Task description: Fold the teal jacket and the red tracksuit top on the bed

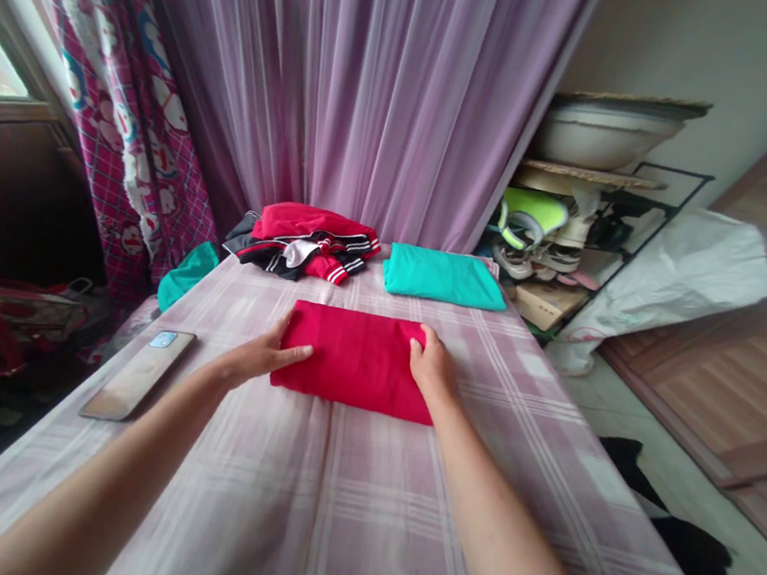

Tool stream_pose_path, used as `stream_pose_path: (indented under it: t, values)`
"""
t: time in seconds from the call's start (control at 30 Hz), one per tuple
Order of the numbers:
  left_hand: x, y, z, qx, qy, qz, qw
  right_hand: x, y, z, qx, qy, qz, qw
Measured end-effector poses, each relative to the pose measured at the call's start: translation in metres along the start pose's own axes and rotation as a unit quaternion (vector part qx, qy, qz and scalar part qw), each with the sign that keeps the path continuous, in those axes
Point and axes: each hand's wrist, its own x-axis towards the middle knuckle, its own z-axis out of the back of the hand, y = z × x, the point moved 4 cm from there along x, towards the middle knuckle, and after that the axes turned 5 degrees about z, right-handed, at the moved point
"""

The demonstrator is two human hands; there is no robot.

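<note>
A red cloth folded into a flat rectangle (354,360) lies on the checked table cover (350,513) in front of me. My left hand (277,349) grips its left edge, thumb on top and the other fingers mostly hidden behind and below. At the right edge, my right hand (434,362) holds the cloth the same way, fingers curled at its far corner. Beyond it lies a turquoise folded cloth (444,277). Left of that is a loose heap of red and dark clothes (308,240) with white-striped cuffs.
A phone (138,376) rests near the left edge. Another turquoise cloth (188,276) hangs beside the far left corner. Purple curtains (385,86) close off the back. To the right stand a shoe rack (575,259) with a basin (604,133), a white plastic bag (688,275) and dark items on the floor (693,555).
</note>
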Motion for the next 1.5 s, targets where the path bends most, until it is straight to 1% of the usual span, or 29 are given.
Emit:
stream_pose_path:
  t: [0.03, 0.07, 0.17, 0.2, 0.27, 0.33, 0.4, 0.5, 0.6, 0.7, 0.77, 0.87, 0.93, 1.0, 1.07, 1.13, 1.17, 1.23, 1.27, 1.3, 1.37, 1.43, 1.5]
  values:
    - [-0.004, 0.002, -0.002, 0.019, -0.005, -0.017, 1.0, 0.001, 0.001, 0.002, 0.004, -0.001, 0.0, 1.0]
    - [-0.006, 0.005, -0.005, 0.04, -0.023, -0.034, 0.998, 0.001, 0.002, 0.003, 0.008, -0.006, 0.0, 1.0]
    - [-0.009, 0.015, -0.013, 0.09, -0.112, -0.085, 0.986, -0.001, 0.005, 0.01, 0.01, -0.029, 0.014, 0.999]
    - [-0.009, 0.019, -0.017, 0.103, -0.136, -0.092, 0.981, -0.002, 0.006, 0.01, 0.004, -0.03, 0.022, 0.999]
    - [-0.005, 0.031, -0.023, 0.131, -0.168, -0.077, 0.974, -0.005, 0.008, 0.008, -0.019, -0.009, 0.033, 0.999]
    - [0.0, 0.043, -0.028, 0.159, -0.186, -0.044, 0.969, -0.007, 0.008, 0.003, -0.044, 0.032, 0.021, 0.998]
    - [0.004, 0.05, -0.029, 0.181, -0.187, -0.018, 0.965, -0.009, 0.006, -0.002, -0.055, 0.066, -0.001, 0.996]
    - [0.005, 0.049, -0.027, 0.176, -0.164, -0.01, 0.97, -0.005, 0.003, -0.006, -0.046, 0.088, -0.011, 0.995]
    - [-0.004, 0.041, -0.025, 0.125, -0.156, -0.049, 0.979, 0.002, 0.002, -0.004, -0.015, 0.063, 0.014, 0.998]
    - [-0.02, 0.038, -0.027, 0.078, -0.176, -0.104, 0.976, 0.006, 0.006, -0.003, 0.007, 0.016, 0.06, 0.998]
    - [-0.028, 0.042, -0.03, 0.082, -0.186, -0.092, 0.975, 0.005, 0.01, -0.007, -0.005, 0.022, 0.076, 0.997]
    - [-0.034, 0.049, -0.029, 0.158, -0.17, -0.011, 0.973, 0.003, 0.015, -0.013, -0.052, 0.076, 0.069, 0.993]
    - [-0.035, 0.045, -0.024, 0.238, -0.147, 0.023, 0.96, 0.003, 0.017, -0.012, -0.084, 0.097, 0.057, 0.99]
    - [-0.035, 0.031, -0.015, 0.317, -0.157, 0.018, 0.935, 0.004, 0.021, -0.005, -0.105, 0.08, 0.057, 0.99]
    - [-0.032, 0.009, -0.009, 0.375, -0.203, -0.011, 0.904, 0.006, 0.033, 0.003, -0.106, 0.037, 0.076, 0.991]
    - [-0.023, -0.015, -0.017, 0.413, -0.237, -0.053, 0.878, 0.006, 0.052, 0.005, -0.08, 0.004, 0.122, 0.989]
    - [-0.016, -0.026, -0.025, 0.425, -0.236, -0.08, 0.87, 0.005, 0.064, 0.003, -0.061, 0.001, 0.151, 0.987]
    - [0.001, -0.038, -0.048, 0.436, -0.213, -0.115, 0.867, -0.001, 0.086, -0.01, -0.032, 0.029, 0.197, 0.979]
    - [0.01, -0.039, -0.059, 0.435, -0.203, -0.108, 0.87, -0.004, 0.093, -0.019, -0.028, 0.055, 0.205, 0.977]
    - [0.018, -0.036, -0.067, 0.43, -0.193, -0.087, 0.878, -0.008, 0.098, -0.028, -0.03, 0.083, 0.202, 0.976]
    - [0.03, -0.025, -0.079, 0.417, -0.173, -0.044, 0.891, -0.014, 0.099, -0.044, -0.041, 0.119, 0.185, 0.975]
    - [0.034, -0.015, -0.083, 0.413, -0.165, -0.027, 0.895, -0.017, 0.093, -0.051, -0.048, 0.122, 0.185, 0.974]
    - [0.033, -0.009, -0.081, 0.416, -0.169, -0.03, 0.893, -0.017, 0.083, -0.052, -0.049, 0.105, 0.197, 0.973]
